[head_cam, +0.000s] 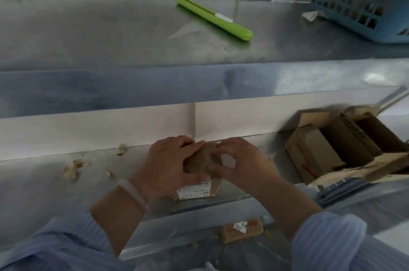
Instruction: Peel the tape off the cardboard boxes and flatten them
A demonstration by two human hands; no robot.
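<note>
- Fingers [186,140] of left hand [166,163] and right hand [242,160] grip a small cardboard box [200,163], not flat yet.
- Right of them, more boxes [314,151] wait.
- Left of them, torn bits [73,169] lie.

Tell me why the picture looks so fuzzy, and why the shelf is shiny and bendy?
Head view: the left hand, right hand and cardboard box are smeared by motion blur, and its label is unreadable; head view: the steel shelf throws pale glare at the right and mirrors the green tool; head view: the wide lens bends the shelf's edges.
</note>
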